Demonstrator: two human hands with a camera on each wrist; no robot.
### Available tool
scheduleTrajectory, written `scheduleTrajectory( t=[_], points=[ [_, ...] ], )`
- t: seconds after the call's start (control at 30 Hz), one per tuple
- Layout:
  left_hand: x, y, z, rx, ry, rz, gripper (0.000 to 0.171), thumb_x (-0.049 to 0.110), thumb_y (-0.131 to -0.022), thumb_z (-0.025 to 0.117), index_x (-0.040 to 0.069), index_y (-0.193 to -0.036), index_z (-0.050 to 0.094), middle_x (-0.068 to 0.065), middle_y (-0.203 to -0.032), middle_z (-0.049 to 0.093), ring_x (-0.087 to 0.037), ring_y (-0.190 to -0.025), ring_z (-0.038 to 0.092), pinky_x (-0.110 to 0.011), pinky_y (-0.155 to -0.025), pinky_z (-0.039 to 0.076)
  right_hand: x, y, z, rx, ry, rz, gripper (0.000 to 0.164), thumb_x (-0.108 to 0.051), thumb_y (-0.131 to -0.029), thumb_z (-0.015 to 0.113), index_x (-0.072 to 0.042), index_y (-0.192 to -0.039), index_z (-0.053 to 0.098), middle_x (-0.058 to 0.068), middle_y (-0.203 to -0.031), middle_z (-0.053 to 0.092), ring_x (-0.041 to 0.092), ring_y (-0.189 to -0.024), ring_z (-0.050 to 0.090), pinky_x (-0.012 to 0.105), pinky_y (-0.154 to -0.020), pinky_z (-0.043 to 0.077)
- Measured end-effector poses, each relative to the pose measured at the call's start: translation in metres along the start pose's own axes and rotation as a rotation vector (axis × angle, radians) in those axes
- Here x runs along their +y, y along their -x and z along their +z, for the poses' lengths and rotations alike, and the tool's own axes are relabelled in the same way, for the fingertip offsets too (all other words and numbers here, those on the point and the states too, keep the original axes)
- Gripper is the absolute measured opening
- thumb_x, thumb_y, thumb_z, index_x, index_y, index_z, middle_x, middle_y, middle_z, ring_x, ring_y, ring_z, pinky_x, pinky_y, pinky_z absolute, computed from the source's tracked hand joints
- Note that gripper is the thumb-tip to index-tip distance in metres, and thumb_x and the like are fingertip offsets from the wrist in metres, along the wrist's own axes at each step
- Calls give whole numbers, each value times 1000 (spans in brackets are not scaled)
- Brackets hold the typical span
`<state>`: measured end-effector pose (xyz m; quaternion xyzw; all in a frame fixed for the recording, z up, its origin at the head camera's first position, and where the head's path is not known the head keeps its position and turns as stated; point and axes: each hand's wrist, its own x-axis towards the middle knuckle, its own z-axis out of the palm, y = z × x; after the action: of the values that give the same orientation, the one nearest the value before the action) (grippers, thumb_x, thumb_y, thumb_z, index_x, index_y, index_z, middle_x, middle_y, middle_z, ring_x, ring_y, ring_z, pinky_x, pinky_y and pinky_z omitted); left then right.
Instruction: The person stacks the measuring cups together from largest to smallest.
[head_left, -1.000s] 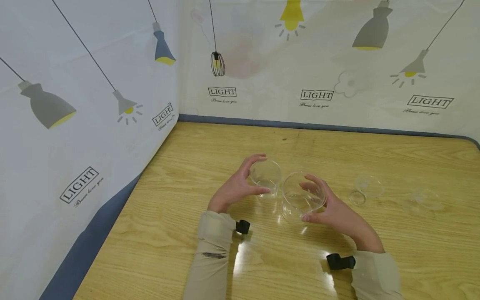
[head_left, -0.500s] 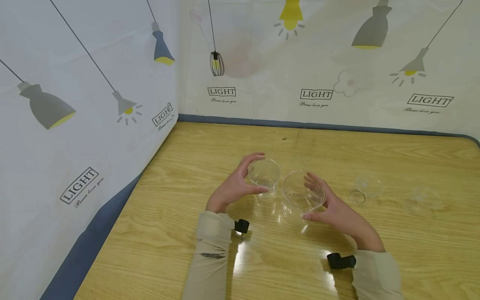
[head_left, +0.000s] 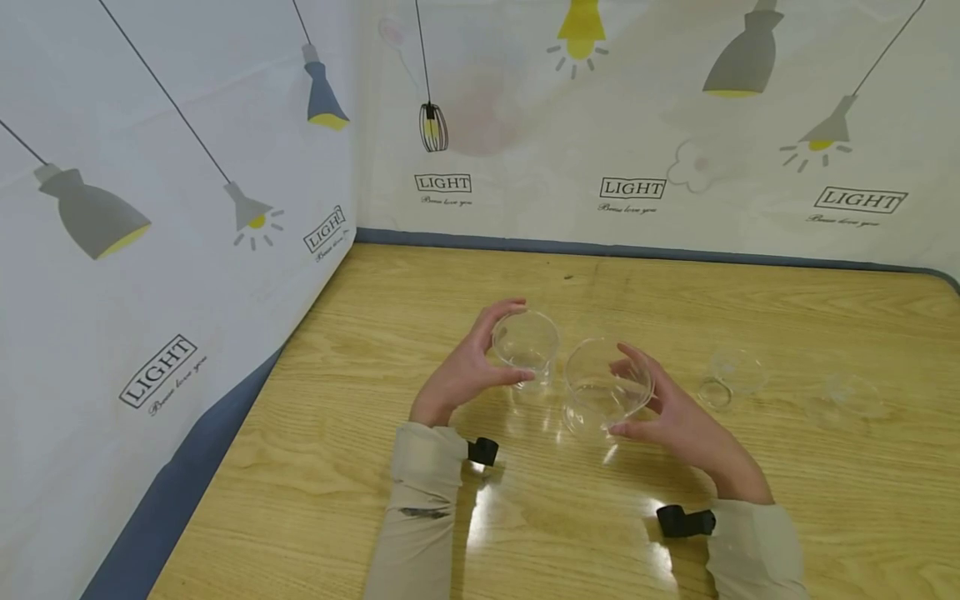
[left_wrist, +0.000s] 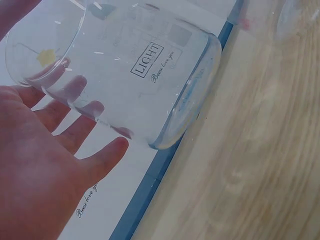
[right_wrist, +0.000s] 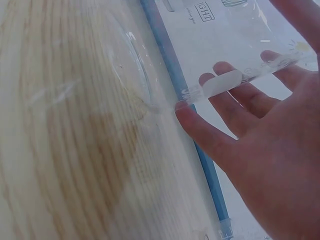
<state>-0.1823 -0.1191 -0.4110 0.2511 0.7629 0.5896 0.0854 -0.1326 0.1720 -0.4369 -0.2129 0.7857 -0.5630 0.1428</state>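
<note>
Both hands (head_left: pixel 463 371) (head_left: pixel 684 423) hold clear containers (head_left: pixel 527 340) (head_left: pixel 600 392), one each.

Smaller cup (head_left: pixel 527 343) and larger cup (head_left: pixel 592 392): clear, smooth, glossy, glass-like.
Wood-grain tabletop (head_left: pixel 337 400) with a glossy sheen; matt, wrinkled cloth sleeves (head_left: pixel 422 500); smooth wall sheet (head_left: pixel 525 133), lightly creased.

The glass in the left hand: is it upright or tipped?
Upright, or nearly: the glass has its open rim upward, its rounded base toward the table in the left wrist view.
</note>
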Motion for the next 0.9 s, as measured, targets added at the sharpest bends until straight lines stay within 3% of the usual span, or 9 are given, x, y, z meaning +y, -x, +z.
scheduleTrajectory(
  t=[0.3, 0.7, 0.9],
  points=[
    [32, 7, 0, 9, 29, -17, 77, 10, -73, 74, 15, -136, 30, 2, -144, 20, -14, -131, 15, -53, -103, 9, -2, 0, -1, -27, -32, -1, 89, -17, -78, 69, -35, -142, 9, 10, -142, 25, 33, -129, 22, 59, -94, 24],
    [36, 8, -1, 43, 43, -37, 76, 14, -74, 74, 25, -135, 31, 5, -144, 20, -22, -132, 16, -47, -104, 11, 2, -3, 5, 12, 4, -13, 100, -12, -74, 73, -35, -142, 4, 12, -142, 23, 34, -129, 19, 63, -94, 18],
    [40, 8, -1, 61, 28, -33, 76, 16, -74, 74, 26, -136, 32, 5, -144, 20, -16, -132, 17, -46, -104, 11, 3, -6, 8, 47, 79, 9, 104, -18, -72, 75, -28, -143, 1, 11, -137, 27, 34, -127, 24, 62, -93, 21]
  ],
)
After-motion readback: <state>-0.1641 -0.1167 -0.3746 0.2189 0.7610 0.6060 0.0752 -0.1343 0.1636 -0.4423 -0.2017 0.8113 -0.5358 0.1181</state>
